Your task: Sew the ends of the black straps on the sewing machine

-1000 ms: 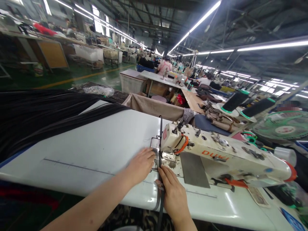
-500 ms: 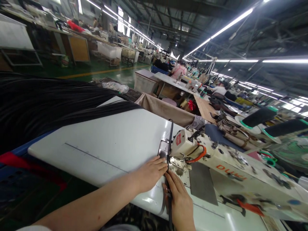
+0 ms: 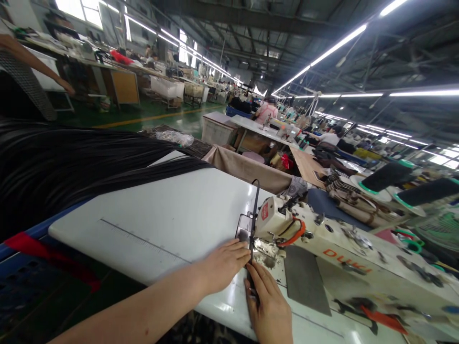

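Note:
A narrow black strap [image 3: 255, 206] runs across the white table [image 3: 172, 210] and under the needle of a cream sewing machine [image 3: 340, 248]. My left hand [image 3: 225, 263] lies flat with fingers stretched out, its tips pressing beside the strap at the presser foot. My right hand [image 3: 267, 301] sits just in front of the machine, fingers closed in a pinch on the near part of the strap.
A big heap of black strips [image 3: 71, 157] covers the table's left end. Thread cones [image 3: 387, 177] and a green fan [image 3: 437, 229] stand at the right. A beige cloth bin [image 3: 247, 167] lies behind the table. Other people work at far tables; someone's arm [image 3: 36, 67] shows at top left.
The view has swung left and slightly up. Both hands stay at the needle, the right hand now lower in the frame, with the strap still under the foot.

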{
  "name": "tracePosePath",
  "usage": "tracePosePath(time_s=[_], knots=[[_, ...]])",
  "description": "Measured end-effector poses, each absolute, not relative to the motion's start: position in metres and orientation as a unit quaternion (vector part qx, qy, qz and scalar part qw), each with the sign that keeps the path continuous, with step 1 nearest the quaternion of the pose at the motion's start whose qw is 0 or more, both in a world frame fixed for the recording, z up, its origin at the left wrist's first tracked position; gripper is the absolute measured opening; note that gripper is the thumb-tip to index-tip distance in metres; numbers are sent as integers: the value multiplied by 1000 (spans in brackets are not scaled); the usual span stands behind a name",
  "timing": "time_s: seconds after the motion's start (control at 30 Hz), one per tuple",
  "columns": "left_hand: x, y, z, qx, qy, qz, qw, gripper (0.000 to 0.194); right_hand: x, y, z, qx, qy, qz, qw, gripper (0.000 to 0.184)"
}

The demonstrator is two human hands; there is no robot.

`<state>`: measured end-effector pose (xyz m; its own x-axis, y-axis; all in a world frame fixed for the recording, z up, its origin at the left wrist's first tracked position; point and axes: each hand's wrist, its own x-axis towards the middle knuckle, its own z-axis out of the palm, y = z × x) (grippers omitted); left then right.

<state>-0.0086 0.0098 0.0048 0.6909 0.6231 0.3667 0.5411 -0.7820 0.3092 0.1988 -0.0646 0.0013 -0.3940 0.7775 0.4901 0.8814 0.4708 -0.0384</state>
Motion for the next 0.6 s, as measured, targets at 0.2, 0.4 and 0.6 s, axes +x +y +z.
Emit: tracePosePath(time_s=[0.2,0.4,0.6], knots=[[-8,11,-3,915,310,245,84,41,196,-68,8,-512,-820,-107,231,41],[-8,11,-5,919,313,228,73,44,195,-72,8,-535,-804,-67,250,55],[-7,13,-8,918,327,219,49,46,194,-74,9,-542,-796,-47,265,60]])
